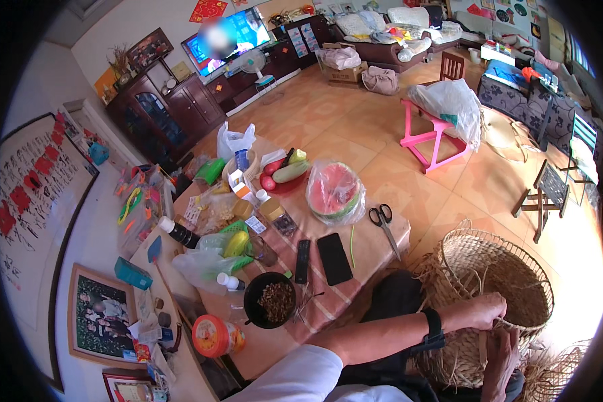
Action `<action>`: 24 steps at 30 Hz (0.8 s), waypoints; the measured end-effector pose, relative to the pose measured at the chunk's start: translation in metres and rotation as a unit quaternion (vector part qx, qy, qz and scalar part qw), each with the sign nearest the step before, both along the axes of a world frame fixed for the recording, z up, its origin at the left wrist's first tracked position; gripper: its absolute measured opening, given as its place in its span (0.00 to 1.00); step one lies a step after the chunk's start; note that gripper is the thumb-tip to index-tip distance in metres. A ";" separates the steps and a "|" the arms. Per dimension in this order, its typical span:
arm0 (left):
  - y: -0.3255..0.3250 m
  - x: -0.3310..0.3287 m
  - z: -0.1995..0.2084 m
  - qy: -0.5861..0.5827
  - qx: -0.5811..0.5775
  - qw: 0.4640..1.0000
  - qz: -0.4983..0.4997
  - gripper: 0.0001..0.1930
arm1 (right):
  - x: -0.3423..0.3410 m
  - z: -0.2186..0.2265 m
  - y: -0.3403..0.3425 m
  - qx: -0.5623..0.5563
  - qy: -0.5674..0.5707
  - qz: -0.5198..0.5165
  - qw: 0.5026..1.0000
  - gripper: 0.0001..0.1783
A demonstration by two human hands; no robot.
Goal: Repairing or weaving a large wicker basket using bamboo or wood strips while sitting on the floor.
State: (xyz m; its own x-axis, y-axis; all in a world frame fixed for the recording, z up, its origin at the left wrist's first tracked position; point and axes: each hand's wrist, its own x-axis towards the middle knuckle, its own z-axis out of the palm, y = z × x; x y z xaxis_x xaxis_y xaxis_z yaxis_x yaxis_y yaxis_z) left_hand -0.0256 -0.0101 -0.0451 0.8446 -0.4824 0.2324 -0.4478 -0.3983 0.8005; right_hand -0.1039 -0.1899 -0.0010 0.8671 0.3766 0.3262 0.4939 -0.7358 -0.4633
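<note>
A round woven straw basket [449, 301] with a wire-framed rim stands at the right, tilted so that its hollow inside shows. My left hand [477, 311] reaches across the opening and is closed at the near rim, its fingertips pointing down. A black band [433, 325] is round that wrist. Just below, my right hand [501, 358] is closed against the outer wall, its fingertips raised to the rim close to the left hand. Both hands grip the basket's edge; any single strand between the fingers is too small to tell. Loose straw ends stick out around the weave.
On the table [321, 301] to the left are black scissors [384, 228], a phone [334, 258], a remote [302, 261], a black pan [270, 299] and a wrapped cut watermelon [336, 192]. Another straw piece [556, 372] lies at the lower right. Beyond stand a pink stool [429, 137] and a folding stool [543, 197].
</note>
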 end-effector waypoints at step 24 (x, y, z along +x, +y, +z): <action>-0.007 -0.006 -0.005 -0.052 -0.065 0.997 0.010 0.09 | 0.005 0.003 -0.014 -0.102 0.098 0.016 0.990 0.12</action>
State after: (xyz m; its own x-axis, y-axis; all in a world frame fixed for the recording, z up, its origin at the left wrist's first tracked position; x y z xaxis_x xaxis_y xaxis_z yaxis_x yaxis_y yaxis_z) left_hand -0.0311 -0.0172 -0.0499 0.8215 -0.4265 0.3784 -0.5244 -0.3045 0.7952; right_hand -0.0994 -0.2043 0.0017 0.8928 0.4455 0.0670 0.4337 -0.8098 -0.3951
